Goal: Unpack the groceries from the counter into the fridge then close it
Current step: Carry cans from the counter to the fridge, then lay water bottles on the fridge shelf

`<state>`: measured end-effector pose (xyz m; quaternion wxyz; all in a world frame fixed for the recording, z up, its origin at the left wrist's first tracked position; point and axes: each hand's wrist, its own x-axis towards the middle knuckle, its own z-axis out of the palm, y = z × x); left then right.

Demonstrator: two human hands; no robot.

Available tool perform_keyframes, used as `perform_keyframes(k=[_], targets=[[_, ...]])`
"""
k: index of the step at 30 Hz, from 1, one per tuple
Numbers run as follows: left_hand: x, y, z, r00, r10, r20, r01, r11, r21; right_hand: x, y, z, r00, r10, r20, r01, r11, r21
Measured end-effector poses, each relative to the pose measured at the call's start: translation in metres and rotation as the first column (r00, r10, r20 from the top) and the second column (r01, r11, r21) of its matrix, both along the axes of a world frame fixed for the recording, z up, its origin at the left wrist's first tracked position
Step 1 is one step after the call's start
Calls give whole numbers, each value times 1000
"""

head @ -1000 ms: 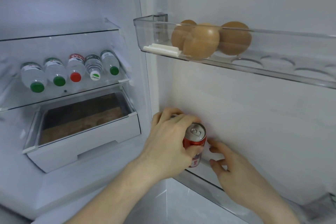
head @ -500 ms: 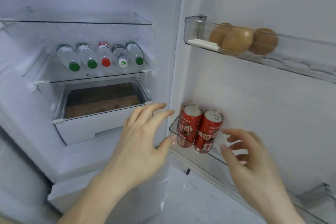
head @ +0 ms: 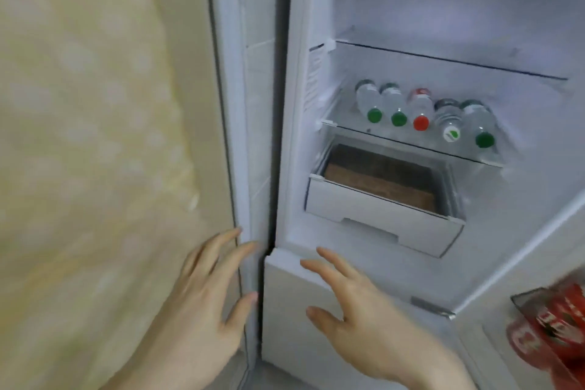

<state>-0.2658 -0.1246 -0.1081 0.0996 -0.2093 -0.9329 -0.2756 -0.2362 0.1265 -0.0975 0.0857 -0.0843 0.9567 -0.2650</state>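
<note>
Both hands have left the red soda cans [head: 550, 329] in the clear door bin and swung leftward, empty.

Left hand [head: 202, 298] and right hand [head: 357, 310] hover with fingers spread and relaxed, gripping nothing, before the white open fridge [head: 316, 168]. Cans lie far right, nearer the right hand; any remaining groceries would be off-frame, so the person likely turns away from the fridge.

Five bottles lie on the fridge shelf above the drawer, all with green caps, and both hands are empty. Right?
Not quite. The head view shows five bottles lying on the shelf above the drawer, but only three caps are green; one is red and one is white with a green mark. The left hand and right hand are indeed empty.
</note>
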Motion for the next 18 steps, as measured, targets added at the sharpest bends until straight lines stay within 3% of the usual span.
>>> perform_keyframes(k=[4, 9, 14, 18], targets=[[49, -27, -16, 971, 229, 69, -227, 973, -38, -43, -38, -9, 951, 304, 57, -304, 953, -14], [128, -41, -30, 838, 516, 177, -516, 855, -51, -53, -81, -22, 794, 596, 120, -595, 802, -53], [240, -60, -39, 595, 777, 207, -754, 629, -189, -18, -137, -30, 556, 815, 166, -827, 562, 8], [347, -65, -39, 309, 928, 206, -915, 349, -201, 36, -196, -22, 323, 930, 177, -946, 320, 44]])
